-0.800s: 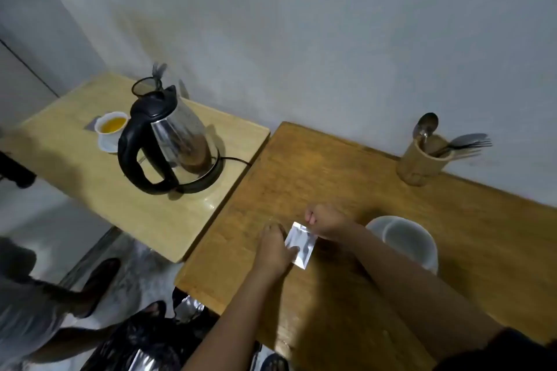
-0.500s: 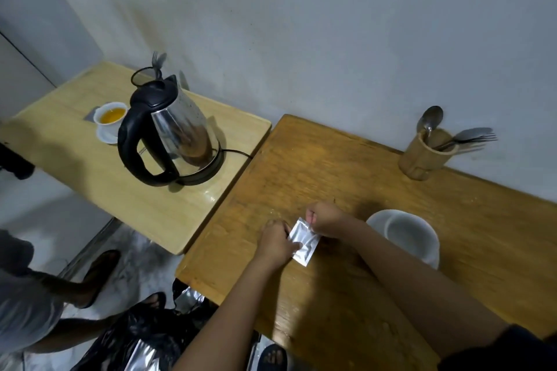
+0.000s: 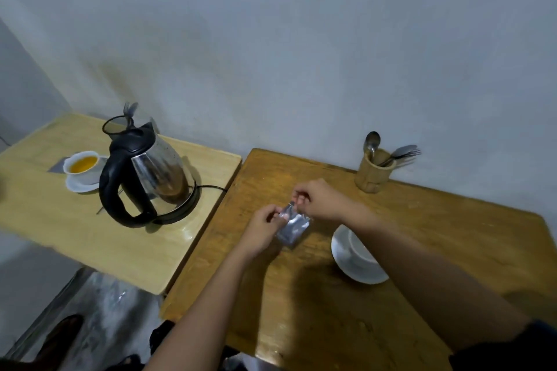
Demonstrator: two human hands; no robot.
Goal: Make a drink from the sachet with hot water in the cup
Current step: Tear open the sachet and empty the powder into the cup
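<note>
A small silver sachet [image 3: 294,227] hangs just above the brown wooden table [image 3: 422,220], pinched at its top edge by both hands. My left hand [image 3: 265,227] grips its left top corner. My right hand [image 3: 322,199] pinches the top a little higher, and a thin strip of foil stands up between the fingers. A white empty cup on a white saucer [image 3: 358,256] stands to the right of the sachet, partly hidden by my right forearm. A steel kettle with a black handle [image 3: 150,178] sits on its base on the lighter table [image 3: 90,235] at left.
A white cup of yellow drink on a saucer [image 3: 83,167] stands behind the kettle's handle. A wooden holder with spoons and forks [image 3: 375,170] stands by the wall. A gap with dark bags and someone's feet lies below the tables.
Both hands have lifted the sachet off the table and turned it upright. My right hand has pulled up and away at the top edge. My view has tilted upward.
</note>
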